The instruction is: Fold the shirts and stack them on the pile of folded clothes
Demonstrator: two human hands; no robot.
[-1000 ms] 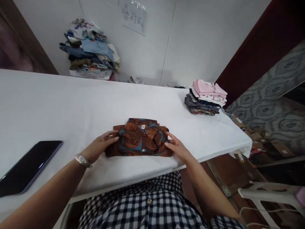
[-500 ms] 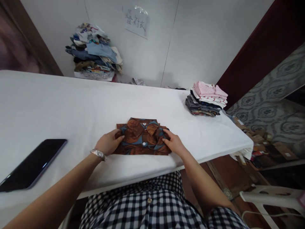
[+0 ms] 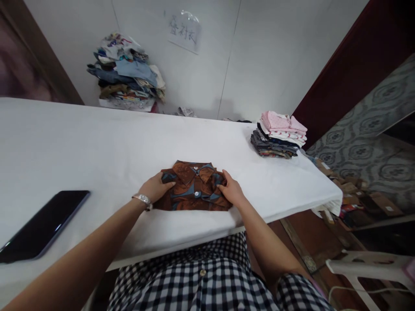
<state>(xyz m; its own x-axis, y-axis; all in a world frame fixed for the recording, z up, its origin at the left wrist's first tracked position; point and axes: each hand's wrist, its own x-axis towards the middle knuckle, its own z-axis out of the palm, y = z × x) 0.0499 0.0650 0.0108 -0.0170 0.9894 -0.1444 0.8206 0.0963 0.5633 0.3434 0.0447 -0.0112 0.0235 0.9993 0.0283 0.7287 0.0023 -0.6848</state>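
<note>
A brown shirt with blue patches (image 3: 194, 185) lies folded on the white table near its front edge, collar at the far side and two white buttons showing. My left hand (image 3: 156, 188), with a silver bracelet at the wrist, grips the shirt's left side, thumb on top of the cloth. On the opposite side my right hand (image 3: 231, 188) pinches the right edge, its thumb over the fabric. The fingers under or behind the cloth are partly hidden.
A black phone (image 3: 45, 226) lies at the left of the white table (image 3: 106, 147). Folded clothes (image 3: 279, 134) are stacked at the right end. A taller clothes pile (image 3: 128, 73) stands behind the table by the wall. A white plastic stool (image 3: 369, 270) is at the lower right.
My left hand has slid slightly inward, its thumb farther over the shirt. The shirt's left upper edge is drawn in a little. My right hand still holds the other side.
</note>
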